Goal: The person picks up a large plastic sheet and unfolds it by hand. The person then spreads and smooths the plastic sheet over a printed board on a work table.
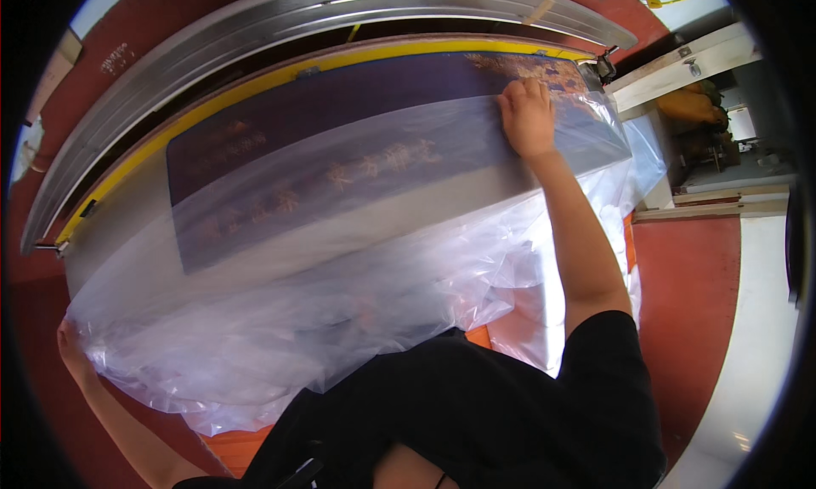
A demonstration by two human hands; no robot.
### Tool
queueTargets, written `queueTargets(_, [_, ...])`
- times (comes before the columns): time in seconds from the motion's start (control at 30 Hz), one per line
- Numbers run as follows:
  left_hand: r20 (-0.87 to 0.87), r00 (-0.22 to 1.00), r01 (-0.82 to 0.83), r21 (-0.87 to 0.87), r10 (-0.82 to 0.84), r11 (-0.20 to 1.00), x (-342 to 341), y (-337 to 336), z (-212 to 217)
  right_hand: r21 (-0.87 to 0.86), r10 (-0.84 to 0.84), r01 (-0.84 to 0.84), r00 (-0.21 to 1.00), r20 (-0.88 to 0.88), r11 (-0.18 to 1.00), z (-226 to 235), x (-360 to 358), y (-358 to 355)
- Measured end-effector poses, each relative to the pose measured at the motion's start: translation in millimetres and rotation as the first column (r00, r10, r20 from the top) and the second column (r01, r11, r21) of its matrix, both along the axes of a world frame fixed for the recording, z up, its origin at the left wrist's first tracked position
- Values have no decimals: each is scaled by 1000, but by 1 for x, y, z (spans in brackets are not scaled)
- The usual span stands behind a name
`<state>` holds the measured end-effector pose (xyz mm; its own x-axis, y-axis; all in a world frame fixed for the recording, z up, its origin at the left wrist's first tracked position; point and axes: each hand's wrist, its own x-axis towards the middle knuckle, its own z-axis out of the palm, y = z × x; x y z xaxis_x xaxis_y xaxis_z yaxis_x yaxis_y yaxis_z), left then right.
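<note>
A clear plastic sheet [280,315] lies over the near part of a wide, pale surface and bunches in folds along my body. Beneath it shows a dark purple printed panel [340,89] with gold characters and a gold pattern at its right end; the panel's far part is uncovered. My right hand [529,119] is closed at the sheet's far edge, over the right part of the panel, with its fingers bent. At the far left, my left hand [70,338] grips the sheet's left edge, its fingers partly hidden by the plastic.
Behind the panel runs a yellow strip [200,106], then a long curved-looking metal beam [280,21]. Orange material [234,446] shows beneath the plastic. The floor [688,293] is red, with a white strip on the right. Wooden beams [693,68] stand at the right.
</note>
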<state>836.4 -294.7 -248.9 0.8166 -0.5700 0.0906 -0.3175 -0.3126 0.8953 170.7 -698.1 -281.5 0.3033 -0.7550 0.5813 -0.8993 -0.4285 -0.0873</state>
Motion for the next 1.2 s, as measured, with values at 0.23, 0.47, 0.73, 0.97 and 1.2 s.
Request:
queueTargets(0.23, [329, 863, -383, -68, 383, 921, 50, -49, -46, 98, 83, -126, 932, 352, 987, 19, 4, -5])
queueTargets(0.47, [227, 921, -318, -27, 316, 948, 58, -204, -87, 58, -280, 274, 935, 219, 960, 5, -3, -85])
queueTargets(0.73, [64, 947, -312, -33, 313, 950, 41, -232, -99, 347, -579, 463, 668, 468, 815, -15, -6, -110])
queueTargets(0.97, [278, 865, -482, 228, 418, 846, 99, -208, -124, 267, -625, 581, 593, 508, 769, -13, 6, -106])
queueTargets(1.2, [663, 667, -657, 306, 341, 689, 117, -210, -133, 316, -644, 572, 572, 508, 757, -8, 10, -103])
